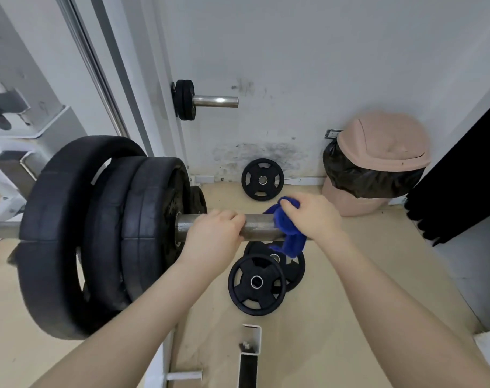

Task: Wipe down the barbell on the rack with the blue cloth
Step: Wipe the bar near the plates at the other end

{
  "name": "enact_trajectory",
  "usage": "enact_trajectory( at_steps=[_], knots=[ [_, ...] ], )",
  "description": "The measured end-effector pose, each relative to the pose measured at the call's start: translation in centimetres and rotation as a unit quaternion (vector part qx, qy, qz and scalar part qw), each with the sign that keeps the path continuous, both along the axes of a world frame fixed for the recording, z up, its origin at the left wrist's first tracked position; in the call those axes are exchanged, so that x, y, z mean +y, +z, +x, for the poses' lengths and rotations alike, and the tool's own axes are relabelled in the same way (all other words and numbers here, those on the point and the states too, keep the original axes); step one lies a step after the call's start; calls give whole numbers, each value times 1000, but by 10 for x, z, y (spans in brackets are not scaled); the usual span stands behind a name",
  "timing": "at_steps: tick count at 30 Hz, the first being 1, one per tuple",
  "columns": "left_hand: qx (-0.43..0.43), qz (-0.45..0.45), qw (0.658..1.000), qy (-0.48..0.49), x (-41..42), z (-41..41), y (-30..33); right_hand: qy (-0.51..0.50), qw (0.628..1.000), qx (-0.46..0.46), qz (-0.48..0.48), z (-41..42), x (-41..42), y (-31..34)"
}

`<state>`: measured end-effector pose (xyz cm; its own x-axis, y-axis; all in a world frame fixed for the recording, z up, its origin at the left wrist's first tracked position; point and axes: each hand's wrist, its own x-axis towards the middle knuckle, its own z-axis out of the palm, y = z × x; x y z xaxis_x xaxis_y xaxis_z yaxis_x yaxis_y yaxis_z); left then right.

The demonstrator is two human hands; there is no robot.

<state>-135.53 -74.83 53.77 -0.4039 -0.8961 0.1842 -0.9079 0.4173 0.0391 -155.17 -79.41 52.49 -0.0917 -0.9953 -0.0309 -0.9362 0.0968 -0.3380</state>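
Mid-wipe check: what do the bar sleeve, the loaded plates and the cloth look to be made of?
Bar sleeve: bare metal, dull grey, likely steel, with slight sheen. Loaded plates: matte black, probably rubber-coated. Blue cloth: soft fuzzy fabric, maybe microfibre, bunched around the sleeve in the right hand.

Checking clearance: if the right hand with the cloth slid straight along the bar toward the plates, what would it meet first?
Probably the left hand gripping the grey steel barbell sleeve, before the big black weight plates.

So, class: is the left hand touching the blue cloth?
Apart. The head view shows bare barbell sleeve between the left hand and the blue cloth.
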Motion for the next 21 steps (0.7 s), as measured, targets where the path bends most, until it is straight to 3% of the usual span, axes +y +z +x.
enact_trajectory(
  at_steps=[2, 7, 12, 15, 17, 21],
  knots=[
    [38, 21, 999, -15, 5, 8, 11, -22, 999, 39, -10, 19, -1, -3],
    [7, -83, 996, -14, 7, 43, 38, 81, 995, -8, -61, 116, 5, -1],
    [-27, -142, 986, 85, 24, 58, 47, 178, 978, -20, -103, 133, 6, -4],
    [1, -134, 982, 133, 32, 63, 43, 78, 993, 78, -45, 94, -14, -3],
    [6, -129, 982, 139, 33, 69, 40, -1, 999, 52, 8, 88, -18, 0],
    [34, -140, 982, 124, 30, 73, 38, 59, 989, 8, -133, 153, 11, -8]
  ],
)
